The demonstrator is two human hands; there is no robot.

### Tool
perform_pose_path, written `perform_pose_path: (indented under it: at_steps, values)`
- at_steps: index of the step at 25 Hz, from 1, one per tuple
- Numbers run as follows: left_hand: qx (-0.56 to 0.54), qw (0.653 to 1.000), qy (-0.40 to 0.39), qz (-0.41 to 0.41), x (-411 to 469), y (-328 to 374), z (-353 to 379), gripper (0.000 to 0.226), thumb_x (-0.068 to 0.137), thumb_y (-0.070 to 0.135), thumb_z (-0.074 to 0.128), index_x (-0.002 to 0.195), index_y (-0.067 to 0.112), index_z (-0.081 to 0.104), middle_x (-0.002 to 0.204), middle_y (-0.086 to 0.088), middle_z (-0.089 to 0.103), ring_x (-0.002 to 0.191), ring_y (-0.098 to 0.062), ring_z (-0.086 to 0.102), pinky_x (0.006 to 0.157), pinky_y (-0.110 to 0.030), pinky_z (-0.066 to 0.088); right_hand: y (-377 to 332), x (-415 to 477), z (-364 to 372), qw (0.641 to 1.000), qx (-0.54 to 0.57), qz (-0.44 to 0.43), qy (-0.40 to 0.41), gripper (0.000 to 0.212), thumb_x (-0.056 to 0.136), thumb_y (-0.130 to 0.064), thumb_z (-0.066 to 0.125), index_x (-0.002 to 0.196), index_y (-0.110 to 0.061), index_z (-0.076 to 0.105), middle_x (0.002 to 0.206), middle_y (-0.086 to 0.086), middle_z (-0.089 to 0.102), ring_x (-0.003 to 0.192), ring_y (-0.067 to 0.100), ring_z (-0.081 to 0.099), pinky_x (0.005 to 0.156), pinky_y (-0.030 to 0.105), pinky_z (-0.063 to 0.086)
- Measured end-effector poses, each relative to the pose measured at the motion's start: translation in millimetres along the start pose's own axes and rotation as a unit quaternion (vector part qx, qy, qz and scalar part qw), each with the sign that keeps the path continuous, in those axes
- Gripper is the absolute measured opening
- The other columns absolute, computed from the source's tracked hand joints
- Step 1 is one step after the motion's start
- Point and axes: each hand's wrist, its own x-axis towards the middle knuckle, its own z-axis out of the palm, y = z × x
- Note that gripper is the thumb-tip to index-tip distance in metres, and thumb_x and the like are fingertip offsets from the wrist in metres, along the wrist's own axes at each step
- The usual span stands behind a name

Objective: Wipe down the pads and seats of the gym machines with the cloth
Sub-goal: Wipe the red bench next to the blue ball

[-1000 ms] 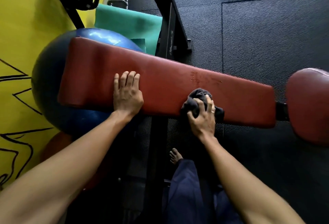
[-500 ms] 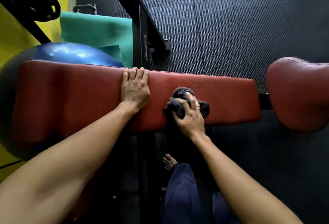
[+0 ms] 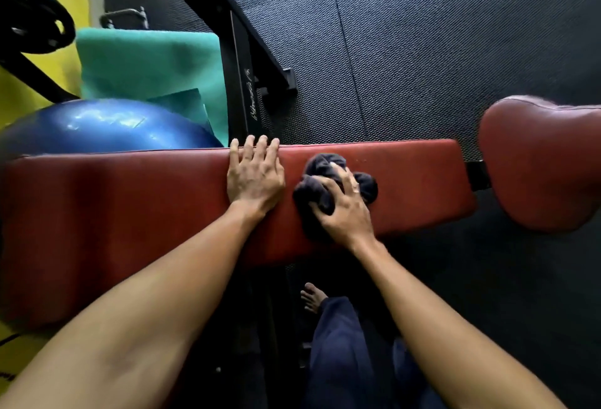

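Note:
A long red bench pad (image 3: 130,207) runs across the view from left to right. My left hand (image 3: 255,177) lies flat on it near the middle, fingers straight and reaching the far edge. Just to its right, my right hand (image 3: 344,210) grips a bunched dark cloth (image 3: 322,177) and presses it onto the pad. A second, rounded red seat pad (image 3: 540,164) sits at the right end, joined by a black bracket.
A blue exercise ball (image 3: 104,125) and a green mat (image 3: 149,64) lie beyond the pad at left, with a black weight plate (image 3: 29,18) by the yellow wall. A black machine frame (image 3: 240,93) crosses behind. Dark rubber flooring (image 3: 422,51) fills the right. My foot (image 3: 312,298) stands below the pad.
My right hand has slid the cloth leftward along the pad, closer to my left hand. The view has shifted, so the pad looks level and nearer.

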Motion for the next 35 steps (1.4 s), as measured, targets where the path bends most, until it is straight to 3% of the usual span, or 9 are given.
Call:
perform_pose_path:
  at_steps: [4, 7, 11, 17, 20, 23, 26, 30, 35]
  values:
    - [0.008, 1.0, 0.004, -0.006, -1, 3, 3, 0.052, 0.098, 0.037, 0.032, 0.143, 0.023, 0.055, 0.147, -0.007, 0.054, 0.137, -0.032, 0.045, 0.119, -0.051, 0.013, 29, 47, -21, 0.993, 0.02, 0.113, 0.032, 0.058, 0.072, -0.055, 0.063, 0.125, -0.032, 0.065, 0.15, 0.001, 0.044, 0.143, 0.026, 0.037, 0.12, 0.043, 0.03]
    - [0.011, 1.0, 0.003, -0.009, 2, 0, 5, 0.049, 0.101, 0.041, 0.033, 0.139, 0.023, 0.058, 0.143, -0.007, 0.057, 0.133, -0.032, 0.049, 0.116, -0.051, 0.017, -24, 95, -8, 0.997, -0.026, 0.066, -0.015, 0.065, 0.074, -0.067, 0.055, 0.124, -0.027, 0.068, 0.141, 0.005, 0.053, 0.138, 0.032, 0.039, 0.12, 0.043, 0.027]
    - [0.018, 1.0, 0.01, -0.005, 1, 2, 5, 0.045, 0.102, 0.038, 0.036, 0.136, 0.021, 0.061, 0.139, -0.006, 0.06, 0.13, -0.031, 0.051, 0.116, -0.051, 0.02, -31, 121, -20, 0.988, -0.06, -0.046, -0.135, 0.063, 0.076, -0.069, 0.05, 0.123, -0.031, 0.068, 0.136, -0.003, 0.058, 0.125, 0.027, 0.054, 0.11, 0.04, 0.041]
    - [0.01, 1.0, 0.018, -0.018, 2, 4, 5, 0.044, 0.101, 0.038, 0.038, 0.137, 0.023, 0.059, 0.138, -0.007, 0.06, 0.128, -0.032, 0.051, 0.118, -0.052, 0.022, 10, 154, -53, 0.979, -0.098, 0.065, -0.164, 0.086, 0.061, -0.079, 0.034, 0.126, -0.032, 0.065, 0.127, 0.003, 0.061, 0.121, 0.031, 0.056, 0.104, 0.042, 0.043]
    - [0.01, 0.999, 0.029, -0.018, 3, 5, 7, 0.043, 0.101, 0.037, 0.039, 0.134, 0.021, 0.061, 0.135, -0.009, 0.062, 0.125, -0.034, 0.054, 0.117, -0.053, 0.024, -29, 149, -34, 0.981, -0.089, 0.024, -0.172, 0.088, 0.064, -0.079, 0.033, 0.13, -0.03, 0.064, 0.128, 0.002, 0.061, 0.118, 0.032, 0.055, 0.101, 0.04, 0.043]
    - [0.009, 1.0, 0.024, -0.012, 1, 4, 5, 0.043, 0.102, 0.037, 0.038, 0.134, 0.021, 0.061, 0.135, -0.009, 0.062, 0.125, -0.034, 0.053, 0.117, -0.053, 0.025, -36, 138, -29, 0.981, -0.082, -0.025, -0.173, 0.072, 0.077, -0.068, 0.048, 0.135, -0.027, 0.06, 0.134, -0.001, 0.059, 0.119, 0.03, 0.055, 0.101, 0.037, 0.042]
    - [0.005, 1.0, 0.017, -0.02, 3, 4, 3, 0.044, 0.103, 0.038, 0.036, 0.137, 0.023, 0.059, 0.137, -0.008, 0.061, 0.126, -0.033, 0.052, 0.117, -0.053, 0.024, 13, 144, -49, 0.982, -0.094, 0.026, -0.159, 0.059, 0.086, -0.057, 0.063, 0.138, -0.029, 0.057, 0.137, 0.002, 0.056, 0.126, 0.03, 0.054, 0.106, 0.038, 0.04]
    - [0.006, 0.999, 0.028, -0.015, 3, 3, 5, 0.042, 0.102, 0.036, 0.039, 0.135, 0.021, 0.06, 0.134, -0.008, 0.061, 0.123, -0.033, 0.053, 0.116, -0.053, 0.026, 14, 143, -46, 0.983, -0.081, 0.132, -0.096, 0.077, 0.069, -0.075, 0.041, 0.125, -0.026, 0.064, 0.129, 0.004, 0.058, 0.122, 0.032, 0.054, 0.106, 0.039, 0.04]
    - [0.003, 1.0, 0.03, -0.007, 1, 3, 5, 0.04, 0.1, 0.034, 0.044, 0.134, 0.022, 0.061, 0.133, -0.008, 0.062, 0.122, -0.033, 0.053, 0.115, -0.053, 0.027, -38, 72, -4, 0.995, -0.009, 0.096, 0.012, 0.057, 0.083, -0.059, 0.053, 0.124, -0.021, 0.063, 0.147, 0.007, 0.048, 0.14, 0.032, 0.038, 0.121, 0.044, 0.027]
